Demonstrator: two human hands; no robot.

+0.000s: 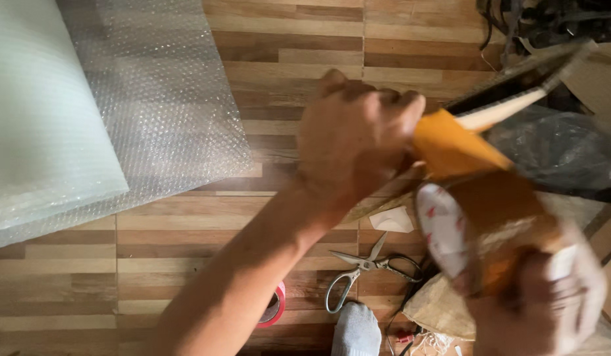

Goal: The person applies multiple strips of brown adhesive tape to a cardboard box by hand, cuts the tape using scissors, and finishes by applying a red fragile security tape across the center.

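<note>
- Left hand [355, 135] reaches out from the lower left, fingers curled shut on the free end of the tape strip [454, 148], knuckles up; the pinch sits right at the strip's leading edge, likely so the sticky side stays off the palm
- Right hand [546, 296] at lower right, fingers wrapped round the brown tape roll [496, 224], gripping its rim; blurred, so the exact finger placement is hard to read
- Strip runs taut from roll to left hand, orange-brown, stretched between the two; hands held apart, which keeps the tape flat and unwrinkled
- Roll's white core face [442, 227] is turned towards the camera, roll tilted
- Dark flat item with a pale edge [510, 99] lies just behind the strip, slanting up to the right; strip seems to touch it, cannot tell for sure
- Black plastic bag [559, 148] sits under that item, at right
- Scissors [368, 267] lie blades apart on the wood floor [186, 244] below the left forearm, close by, within reach
- Small red tape roll [274, 304] on the floor, partly hidden by the forearm
- White paper scrap [392, 219] just above the scissors
- Bubble wrap [153, 99] spread at upper left, its roll [41, 118] beside it, well apart from both hands
- Grey sock [356, 329] at the bottom edge
</note>
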